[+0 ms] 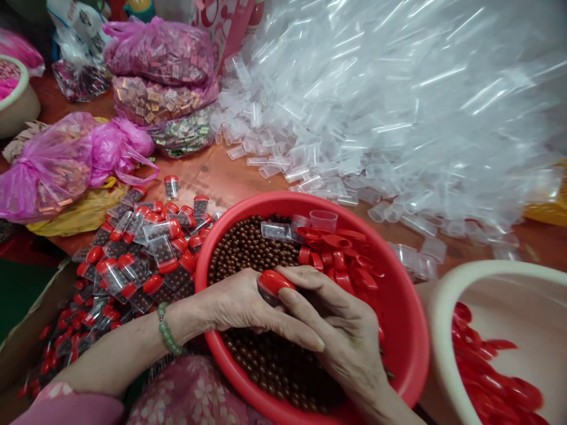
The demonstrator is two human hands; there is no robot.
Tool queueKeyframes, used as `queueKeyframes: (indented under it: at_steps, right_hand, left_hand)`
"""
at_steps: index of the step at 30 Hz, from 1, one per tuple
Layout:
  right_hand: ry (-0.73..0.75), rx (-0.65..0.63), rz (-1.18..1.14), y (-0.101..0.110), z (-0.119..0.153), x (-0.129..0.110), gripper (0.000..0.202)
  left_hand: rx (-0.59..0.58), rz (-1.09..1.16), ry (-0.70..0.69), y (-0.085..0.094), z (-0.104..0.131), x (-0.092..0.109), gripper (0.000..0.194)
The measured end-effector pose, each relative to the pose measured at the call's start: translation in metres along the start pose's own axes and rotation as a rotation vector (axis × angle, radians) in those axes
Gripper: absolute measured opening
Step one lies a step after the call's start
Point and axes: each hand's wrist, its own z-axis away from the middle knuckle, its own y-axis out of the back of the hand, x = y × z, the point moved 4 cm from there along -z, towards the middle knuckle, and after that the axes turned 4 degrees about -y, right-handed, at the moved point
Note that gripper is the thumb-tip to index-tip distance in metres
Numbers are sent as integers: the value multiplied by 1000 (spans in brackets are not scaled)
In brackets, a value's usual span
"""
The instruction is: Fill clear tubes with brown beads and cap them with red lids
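Over a red basin [407, 330], my two hands meet around a small container with a red cap [275, 280]. My left hand [241, 298], with a green bead bracelet at its wrist, is wrapped round the container's body, which is mostly hidden. The fingers of my right hand [336, 313] are closed on the red cap. Brown beads [252, 239] fill the left and front of the basin. Loose red caps [343, 254] and several clear plastic tubes [277, 231] lie in it at the back right.
Left of the basin is a heap of red-capped bead containers [133, 265]. A large pile of clear tubes [376, 106] covers the back right. A cream tub [443, 313] with red caps [491, 372] stands at right. Pink bags [163, 50] sit at back left.
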Motion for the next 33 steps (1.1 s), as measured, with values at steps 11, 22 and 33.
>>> queueKeyframes:
  at_steps: [11,22,33]
  right_hand:
    - [160,-120,192,3,1,2,19]
    - [501,-105,837,-15,-3,-5,75]
    - [640,-35,846,-11,-3,-5,65]
  left_hand:
    - [-64,164,-61,-2,-4,-4,55]
    - [115,405,159,3,-17,-22,82]
    - [56,382,156,4,-19,-17,81]
